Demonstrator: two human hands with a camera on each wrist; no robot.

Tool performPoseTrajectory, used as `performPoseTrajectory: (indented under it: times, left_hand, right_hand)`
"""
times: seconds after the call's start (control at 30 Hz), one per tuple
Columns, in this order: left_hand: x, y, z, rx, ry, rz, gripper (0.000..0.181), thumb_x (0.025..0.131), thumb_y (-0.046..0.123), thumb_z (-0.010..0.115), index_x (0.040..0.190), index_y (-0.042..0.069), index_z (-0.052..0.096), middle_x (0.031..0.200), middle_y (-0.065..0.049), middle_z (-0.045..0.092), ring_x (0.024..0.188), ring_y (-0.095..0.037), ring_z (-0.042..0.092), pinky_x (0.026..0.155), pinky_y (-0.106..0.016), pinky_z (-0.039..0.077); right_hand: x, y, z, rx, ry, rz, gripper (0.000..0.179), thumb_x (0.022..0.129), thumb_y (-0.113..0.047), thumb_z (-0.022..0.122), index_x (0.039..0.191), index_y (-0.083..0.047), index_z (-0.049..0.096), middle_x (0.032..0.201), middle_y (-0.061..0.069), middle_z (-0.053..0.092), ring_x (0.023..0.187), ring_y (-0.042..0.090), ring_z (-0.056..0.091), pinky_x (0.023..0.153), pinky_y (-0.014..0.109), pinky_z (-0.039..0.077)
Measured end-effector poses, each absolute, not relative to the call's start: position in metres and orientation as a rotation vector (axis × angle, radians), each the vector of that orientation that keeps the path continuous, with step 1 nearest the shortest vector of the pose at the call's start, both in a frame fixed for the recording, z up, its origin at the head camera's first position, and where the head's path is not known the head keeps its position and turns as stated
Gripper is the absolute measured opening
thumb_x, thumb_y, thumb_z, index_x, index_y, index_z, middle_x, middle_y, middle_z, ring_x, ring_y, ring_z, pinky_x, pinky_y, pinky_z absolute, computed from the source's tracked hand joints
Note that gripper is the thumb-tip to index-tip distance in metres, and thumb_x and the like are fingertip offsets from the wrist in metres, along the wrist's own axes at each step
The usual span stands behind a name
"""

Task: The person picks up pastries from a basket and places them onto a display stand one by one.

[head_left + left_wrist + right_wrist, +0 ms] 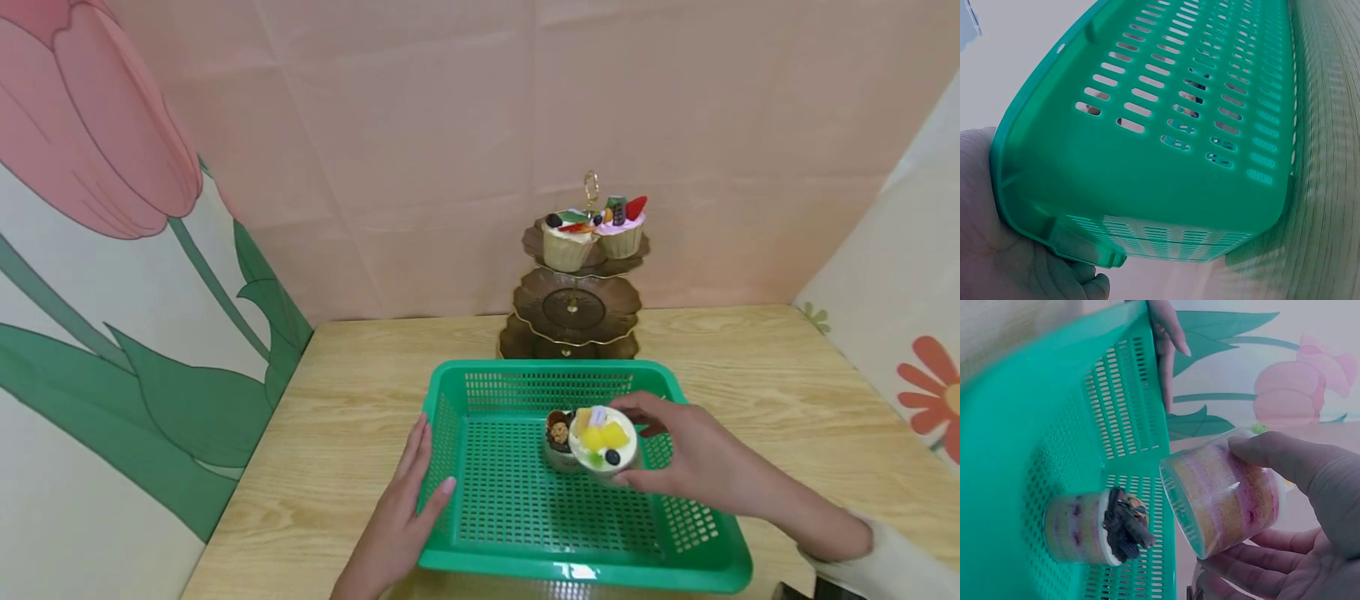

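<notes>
Gripping a cake cup (604, 442) is the right hand (693, 454); the left hand (397, 512), straight-fingered, touches the basket (637, 573).

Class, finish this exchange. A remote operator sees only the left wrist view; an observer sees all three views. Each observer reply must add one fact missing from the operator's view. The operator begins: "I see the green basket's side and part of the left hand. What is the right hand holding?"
Observer: The right hand holds a fruit-topped cup.
Operator: Is that cup resting on the floor of the green basket?
Observer: No, the right wrist view shows it held up off the floor.
Operator: What stands on the table beyond the basket?
Observer: A tiered stand, with two cupcakes on its top tier.
</notes>
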State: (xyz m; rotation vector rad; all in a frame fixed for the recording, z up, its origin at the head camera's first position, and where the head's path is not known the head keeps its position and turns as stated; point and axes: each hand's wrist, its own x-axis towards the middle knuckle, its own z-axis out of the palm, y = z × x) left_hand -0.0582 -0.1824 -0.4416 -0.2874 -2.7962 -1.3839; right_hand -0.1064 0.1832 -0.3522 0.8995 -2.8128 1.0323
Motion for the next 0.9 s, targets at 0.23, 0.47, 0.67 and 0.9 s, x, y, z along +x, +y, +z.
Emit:
performPoseTrajectory:
  times: [0.23, 0.47, 0.67, 0.9]
  left_hand:
    - [-0.058, -0.183, -0.441, -0.293, -2.794, -1.393, 0.078, 0.104, 0.058, 0.044, 0.164, 0.021, 0.011, 0.170, 0.013, 0.000, 0.154, -0.012, 0.005, 0.120, -0.053, 0.020]
    - [-0.058, -0.184, -0.440, -0.314, -2.780, -1.409, 0.078, 0.104, 0.056, 0.045, 0.164, 0.020, 0.011, 0.170, 0.012, 0.000, 0.154, -0.012, 0.005, 0.121, -0.053, 0.019]
    - [-0.060, -0.184, -0.439, -0.317, -2.770, -1.449, 0.078, 0.104, 0.056, 0.045, 0.164, 0.020, 0.010, 0.170, 0.011, -0.001, 0.154, -0.012, 0.004, 0.121, -0.053, 0.018]
    - [-0.057, -0.183, -0.439, -0.300, -2.784, -1.455, 0.078, 0.104, 0.057, 0.045, 0.164, 0.020, 0.009, 0.169, 0.013, -0.002, 0.154, -0.013, 0.004, 0.121, -0.054, 0.017]
  right_hand:
    - [-0.120, 0.180, -0.341, 0.868, -2.775, 1.040, 0.069, 0.074, -0.042, 0.091, 0.127, -0.008, 0.063, 0.115, -0.003, 0.069, 0.096, 0.013, 0.068, 0.080, 0.030, 0.059]
    - [-0.139, 0.178, -0.331, 0.751, -2.739, 1.100, 0.067, 0.078, -0.033, 0.091, 0.131, -0.005, 0.061, 0.118, 0.007, 0.070, 0.099, 0.024, 0.069, 0.081, 0.032, 0.059]
    - [-0.157, 0.179, -0.327, 0.675, -2.721, 1.102, 0.065, 0.081, -0.029, 0.088, 0.132, -0.002, 0.059, 0.119, 0.011, 0.068, 0.102, 0.027, 0.067, 0.081, 0.028, 0.058]
    - [-0.173, 0.177, -0.326, 0.597, -2.730, 1.175, 0.068, 0.084, -0.029, 0.086, 0.136, 0.002, 0.056, 0.123, 0.017, 0.066, 0.103, 0.032, 0.066, 0.085, 0.037, 0.059]
